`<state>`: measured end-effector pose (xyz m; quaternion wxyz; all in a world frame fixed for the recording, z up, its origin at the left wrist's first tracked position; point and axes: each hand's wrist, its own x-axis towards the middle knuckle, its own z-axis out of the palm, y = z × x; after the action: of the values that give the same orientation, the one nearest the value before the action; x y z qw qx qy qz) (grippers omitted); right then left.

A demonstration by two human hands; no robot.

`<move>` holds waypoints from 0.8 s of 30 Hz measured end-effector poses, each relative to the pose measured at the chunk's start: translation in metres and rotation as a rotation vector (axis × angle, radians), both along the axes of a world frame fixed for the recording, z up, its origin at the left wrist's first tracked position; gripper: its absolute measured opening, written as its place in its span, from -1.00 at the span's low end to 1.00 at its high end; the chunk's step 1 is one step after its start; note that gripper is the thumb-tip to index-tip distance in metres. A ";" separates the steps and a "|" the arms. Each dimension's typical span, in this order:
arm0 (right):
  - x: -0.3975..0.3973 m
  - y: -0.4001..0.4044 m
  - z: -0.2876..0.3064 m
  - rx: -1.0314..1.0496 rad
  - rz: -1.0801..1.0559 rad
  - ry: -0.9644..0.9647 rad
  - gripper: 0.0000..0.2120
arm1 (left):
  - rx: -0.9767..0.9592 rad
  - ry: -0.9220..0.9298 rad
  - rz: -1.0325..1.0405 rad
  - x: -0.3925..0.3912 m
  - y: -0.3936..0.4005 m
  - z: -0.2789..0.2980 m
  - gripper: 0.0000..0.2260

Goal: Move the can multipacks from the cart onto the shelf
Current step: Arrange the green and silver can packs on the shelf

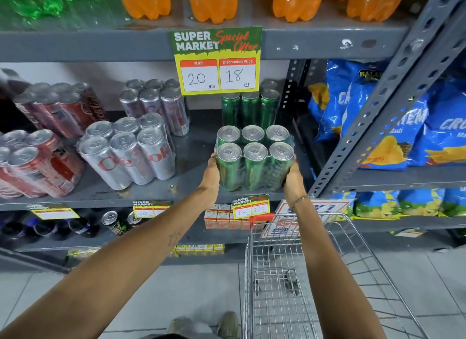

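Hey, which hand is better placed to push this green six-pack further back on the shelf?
Neither clearly. The left hand and right hand grip opposite sides of the green six-pack evenly. If one must, probably the left: the right sits close to the shelf upright, while the left has open shelf beside it.

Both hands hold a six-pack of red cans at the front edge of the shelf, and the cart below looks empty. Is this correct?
Not quite: the cans are green, not red. The head view shows the left hand and right hand pressed on either side of a green six-pack at the front edge of the shelf. The red packs stand further left. The cart does look empty.
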<state>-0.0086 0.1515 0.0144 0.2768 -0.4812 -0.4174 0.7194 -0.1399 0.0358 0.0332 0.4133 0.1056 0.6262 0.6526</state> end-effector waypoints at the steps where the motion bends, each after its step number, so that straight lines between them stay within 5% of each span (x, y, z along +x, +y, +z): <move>1: 0.001 -0.001 0.002 -0.003 0.009 0.005 -0.46 | -0.001 0.009 0.003 0.000 -0.001 0.000 -0.57; 5: 0.004 -0.005 0.011 0.125 -0.013 -0.035 -0.39 | -0.021 0.062 -0.011 0.001 -0.006 0.001 -0.54; 9: 0.003 -0.024 0.045 0.630 -0.189 -0.056 -0.55 | 0.008 0.228 0.031 -0.011 -0.022 0.014 -0.54; 13: -0.028 -0.057 0.089 0.944 -0.099 -0.013 -0.68 | 0.159 0.384 0.078 -0.042 -0.063 0.030 -0.43; 17: -0.092 -0.102 0.095 0.958 0.194 0.005 -0.68 | 0.145 0.576 0.238 -0.078 -0.114 0.051 -0.58; 21: -0.152 -0.133 0.082 0.741 0.386 -0.021 -0.64 | 0.014 0.818 0.351 -0.132 -0.163 0.051 -0.57; 24: -0.187 -0.140 0.071 0.623 0.446 -0.102 -0.54 | -0.083 0.749 0.431 -0.172 -0.186 0.042 -0.53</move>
<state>-0.1960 0.0113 0.0852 0.2254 -0.3067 -0.7236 0.5757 -0.3124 -0.1506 0.0753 0.0159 0.1853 0.7663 0.6149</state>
